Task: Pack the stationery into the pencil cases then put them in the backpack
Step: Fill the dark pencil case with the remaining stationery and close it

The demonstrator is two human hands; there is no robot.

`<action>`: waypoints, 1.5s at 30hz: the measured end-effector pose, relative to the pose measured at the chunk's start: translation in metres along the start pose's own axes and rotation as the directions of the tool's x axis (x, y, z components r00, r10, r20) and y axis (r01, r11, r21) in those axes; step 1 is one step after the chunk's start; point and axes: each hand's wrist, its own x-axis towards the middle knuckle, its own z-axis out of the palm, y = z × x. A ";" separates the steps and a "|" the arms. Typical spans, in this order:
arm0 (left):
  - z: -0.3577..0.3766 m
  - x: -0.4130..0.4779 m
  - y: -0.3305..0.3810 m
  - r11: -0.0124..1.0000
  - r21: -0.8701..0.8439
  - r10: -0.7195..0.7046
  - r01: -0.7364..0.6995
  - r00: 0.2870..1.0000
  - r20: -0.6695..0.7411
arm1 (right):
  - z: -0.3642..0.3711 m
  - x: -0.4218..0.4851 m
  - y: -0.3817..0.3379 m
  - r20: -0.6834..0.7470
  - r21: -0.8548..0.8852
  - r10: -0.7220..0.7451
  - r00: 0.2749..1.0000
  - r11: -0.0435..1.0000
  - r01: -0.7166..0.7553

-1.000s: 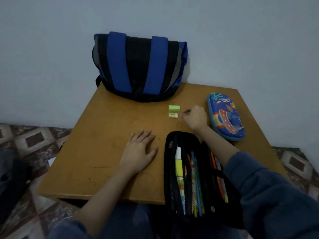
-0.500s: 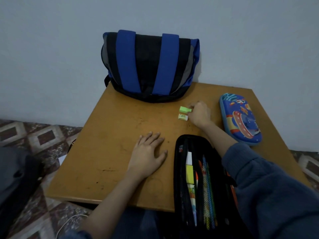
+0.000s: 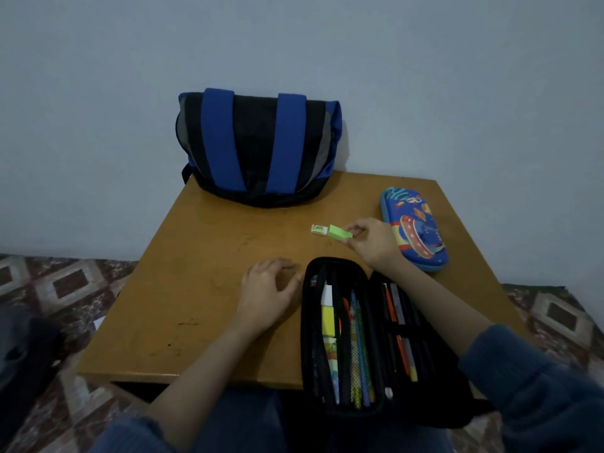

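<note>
Fingers (image 3: 359,229) of right hand (image 3: 372,242) pinching green eraser (image 3: 340,232), white eraser (image 3: 319,229) touching it, left hand (image 3: 268,291) loosely curled, holding nothing, resting on table (image 3: 196,256) beside open black pencil case (image 3: 309,322)

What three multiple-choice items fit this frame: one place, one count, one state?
1. Where is the blue case?
A. under the table
B. on the floor
C. on the table, right of the right hand

2. How many pencil cases show?
A. one
B. two
C. three

3. What is the right hand doing?
A. pinching the green eraser
B. lying flat
C. gripping the blue case

Answers:
1 C: it lies near the table's right edge, just past the hand.
2 B: the blue one and the open black case.
3 A: the fingertips close on the eraser's end.
</note>
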 end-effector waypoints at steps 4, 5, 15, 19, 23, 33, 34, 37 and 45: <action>0.000 -0.011 0.032 0.994 0.091 0.050 -0.055 0.997 0.060 | -0.006 -0.023 0.000 0.090 -0.063 -0.038 0.995 0.997 0.044; -0.001 -0.013 0.036 0.989 0.141 0.040 -0.053 0.995 0.091 | -0.008 -0.027 -0.002 0.120 -0.078 -0.038 0.992 0.996 0.047; -0.006 -0.012 0.053 0.983 0.179 -0.074 0.048 0.987 0.141 | -0.017 -0.047 -0.014 0.355 -0.246 -0.049 0.934 0.959 0.143; -0.004 -0.012 0.054 0.986 0.159 -0.082 0.059 0.987 0.142 | -0.010 -0.049 -0.015 0.313 -0.212 -0.071 0.947 0.967 0.143; -0.002 -0.012 0.055 0.989 0.128 -0.087 0.072 0.988 0.124 | 0.003 -0.053 -0.013 0.277 -0.206 -0.073 0.958 0.969 0.134; 0.000 -0.016 0.044 0.993 0.092 0.060 -0.080 0.977 0.204 | 0.020 -0.060 -0.010 0.137 -0.013 0.007 0.991 1.000 -0.006; 0.000 -0.016 0.043 0.987 0.110 0.090 -0.119 0.968 0.236 | 0.018 -0.060 -0.011 0.145 -0.019 0.012 0.989 1.000 -0.009; -0.001 -0.015 0.045 0.956 0.222 0.109 -0.190 0.937 0.331 | 0.011 -0.060 -0.015 0.194 -0.088 0.076 0.978 0.994 -0.060; -0.002 -0.014 0.042 0.890 0.377 0.100 -0.258 0.915 0.390 | 0.009 -0.059 -0.013 0.251 -0.065 0.190 0.949 0.982 -0.179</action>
